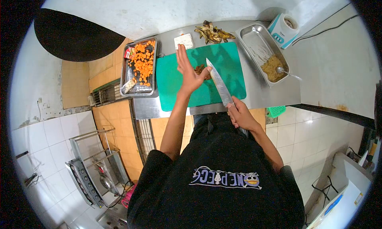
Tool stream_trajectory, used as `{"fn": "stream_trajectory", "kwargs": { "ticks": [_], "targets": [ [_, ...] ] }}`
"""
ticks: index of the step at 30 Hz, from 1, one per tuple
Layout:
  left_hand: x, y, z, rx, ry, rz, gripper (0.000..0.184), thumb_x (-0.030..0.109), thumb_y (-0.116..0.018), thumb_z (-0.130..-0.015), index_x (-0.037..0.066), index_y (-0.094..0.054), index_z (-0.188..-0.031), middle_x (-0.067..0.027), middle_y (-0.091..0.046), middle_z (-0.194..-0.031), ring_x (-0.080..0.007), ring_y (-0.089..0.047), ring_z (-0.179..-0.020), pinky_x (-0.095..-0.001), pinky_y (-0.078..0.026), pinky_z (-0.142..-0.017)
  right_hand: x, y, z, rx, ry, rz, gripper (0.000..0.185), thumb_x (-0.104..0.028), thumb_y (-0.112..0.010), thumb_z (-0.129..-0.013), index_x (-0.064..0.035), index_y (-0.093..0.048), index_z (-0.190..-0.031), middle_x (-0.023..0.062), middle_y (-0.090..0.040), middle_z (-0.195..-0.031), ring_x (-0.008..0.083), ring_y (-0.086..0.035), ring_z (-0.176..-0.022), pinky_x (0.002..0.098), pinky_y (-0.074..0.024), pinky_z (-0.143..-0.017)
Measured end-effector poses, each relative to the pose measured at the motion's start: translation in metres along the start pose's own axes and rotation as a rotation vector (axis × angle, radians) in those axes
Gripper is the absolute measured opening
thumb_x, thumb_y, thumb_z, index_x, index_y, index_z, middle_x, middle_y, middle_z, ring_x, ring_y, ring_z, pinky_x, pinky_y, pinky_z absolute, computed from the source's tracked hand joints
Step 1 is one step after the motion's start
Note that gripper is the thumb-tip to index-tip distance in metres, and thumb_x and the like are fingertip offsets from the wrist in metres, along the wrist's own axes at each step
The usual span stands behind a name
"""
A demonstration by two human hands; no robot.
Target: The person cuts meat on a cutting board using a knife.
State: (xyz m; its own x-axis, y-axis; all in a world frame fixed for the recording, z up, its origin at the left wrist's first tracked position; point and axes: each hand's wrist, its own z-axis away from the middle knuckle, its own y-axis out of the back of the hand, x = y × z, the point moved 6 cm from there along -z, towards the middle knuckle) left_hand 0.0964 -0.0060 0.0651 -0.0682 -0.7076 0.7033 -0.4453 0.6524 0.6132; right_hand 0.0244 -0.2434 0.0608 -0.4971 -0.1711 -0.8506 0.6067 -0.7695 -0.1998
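Observation:
My right hand (240,116) is closed round the handle of a large kitchen knife (220,85). Its blade points away from me, over a green cutting board (169,97). My left hand (188,73) is above the board with its fingers stretched out and its thumb reaching toward the blade. Whether the thumb touches the blade, I cannot tell. Between the hand and the knife lies a small heap of brown chopped food (199,69), partly hidden by the thumb and blade.
Left of the board, a metal tray (153,89) holds orange carrot pieces (144,61) and packets. Behind it are a white block (184,41) and dark banana peels (213,33). At right, a steel pan (254,45) contains brownish paste (271,68) and a spoon (281,70), near a kitchen scale (281,32).

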Motion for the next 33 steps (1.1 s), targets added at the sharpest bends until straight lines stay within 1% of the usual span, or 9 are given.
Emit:
{"fn": "stream_trajectory", "kwargs": {
  "ticks": [12,15,17,20,24,29,31,32,33],
  "targets": [
    [-0.005,0.003,-0.018,0.0,0.004,-0.02,0.128,0.042,-0.086,-0.077,0.007,0.001,-0.164,-0.0237,-0.002,-0.17,-0.0428,-0.003,-0.156,-0.0607,-0.009,-0.122,-0.003,-0.002,0.002,-0.019,-0.007,-0.014,0.018,-0.023,-0.046,-0.109,-0.0043,-0.045,-0.109,-0.002,-0.038,-0.058,0.0074,-0.036,-0.039,0.0249,-0.0335,-0.036],
    [-0.007,0.004,-0.021,-0.004,0.01,-0.032,0.128,0.044,-0.086,-0.077,0.007,0.001,-0.164,-0.0232,-0.002,-0.17,-0.0438,-0.002,-0.156,-0.0614,-0.009,-0.122,-0.001,-0.002,0.003,-0.015,-0.034,-0.008,0.028,-0.022,-0.047,-0.108,0.0004,-0.045,-0.125,-0.0016,-0.038,-0.059,0.0076,-0.038,-0.041,0.0252,-0.0352,-0.037],
    [-0.008,0.004,-0.022,-0.007,0.021,-0.034,0.128,0.044,-0.086,-0.077,0.008,0.001,-0.164,-0.0229,-0.002,-0.17,-0.0443,-0.002,-0.156,-0.0617,-0.009,-0.122,-0.002,-0.002,0.005,0.006,-0.066,-0.004,0.046,-0.022,-0.047,-0.108,0.005,-0.036,-0.144,-0.0012,-0.039,-0.059,0.0079,-0.039,-0.043,0.0257,-0.037,-0.038],
    [-0.012,0.003,-0.023,0.001,0.004,0.014,0.127,0.043,-0.085,-0.077,0.008,0.0,-0.164,-0.0235,-0.001,-0.17,-0.0446,0.003,-0.156,-0.0672,-0.006,-0.117,0.0,-0.002,0.004,-0.018,-0.068,0.006,0.06,-0.021,-0.048,-0.108,0.0066,-0.023,-0.155,-0.0009,-0.039,-0.059,0.0081,-0.039,-0.043,0.0263,-0.0376,-0.039],
    [-0.019,0.003,-0.023,0.016,0.01,0.026,0.123,0.037,-0.085,-0.079,0.007,-0.001,-0.164,-0.0232,-0.002,-0.17,-0.0459,0.002,-0.156,-0.0656,-0.005,-0.119,0.002,-0.001,0.002,0.003,-0.098,0.021,0.053,-0.021,-0.047,-0.108,0.0053,-0.031,-0.151,-0.0008,-0.039,-0.059,0.008,-0.039,-0.043,0.0263,-0.0378,-0.038],
    [-0.042,0.003,-0.017,0.079,0.053,0.017,0.113,0.025,-0.081,-0.085,0.006,-0.002,-0.164,-0.0218,-0.004,-0.17,-0.0452,-0.002,-0.156,-0.06,-0.007,-0.122,0.009,0.014,-0.001,-0.002,-0.057,-0.129,0.034,-0.027,-0.044,-0.11,-0.0032,-0.047,-0.133,-0.0005,-0.041,-0.06,0.0096,-0.041,-0.044,0.0263,-0.0394,-0.04],
    [-0.047,-0.001,-0.012,-0.016,0.21,0.38,0.109,0.027,-0.079,-0.087,0.01,-0.005,-0.164,-0.0218,-0.008,-0.17,-0.0413,-0.009,-0.156,-0.0522,-0.012,-0.125,0.009,0.018,-0.007,-0.014,-0.03,-0.186,0.034,-0.03,-0.044,-0.11,-0.0036,-0.048,-0.131,-0.0004,-0.044,-0.063,0.0096,-0.045,-0.047,0.0264,-0.041,-0.042],
    [-0.044,-0.001,-0.009,-0.018,0.207,0.379,0.109,0.027,-0.079,-0.087,0.01,-0.005,-0.164,-0.0218,-0.008,-0.17,-0.0413,-0.009,-0.156,-0.0522,-0.012,-0.125,0.009,0.02,-0.01,-0.026,-0.002,-0.242,0.035,-0.033,-0.044,-0.11,-0.004,-0.05,-0.129,-0.0002,-0.047,-0.065,0.0095,-0.048,-0.05,0.0266,-0.0425,-0.044],
    [-0.042,-0.004,-0.006,-0.02,0.313,0.611,0.11,0.03,-0.079,-0.087,0.012,-0.003,-0.165,-0.0213,-0.006,-0.17,-0.0405,-0.007,-0.157,-0.0531,-0.014,-0.125,0.011,0.022,-0.014,-0.023,0.001,-0.244,0.035,-0.033,-0.044,-0.11,-0.004,-0.05,-0.129,-0.0002,-0.047,-0.065,0.0095,-0.048,-0.05,0.0266,-0.0425,-0.044]
  ]
}}
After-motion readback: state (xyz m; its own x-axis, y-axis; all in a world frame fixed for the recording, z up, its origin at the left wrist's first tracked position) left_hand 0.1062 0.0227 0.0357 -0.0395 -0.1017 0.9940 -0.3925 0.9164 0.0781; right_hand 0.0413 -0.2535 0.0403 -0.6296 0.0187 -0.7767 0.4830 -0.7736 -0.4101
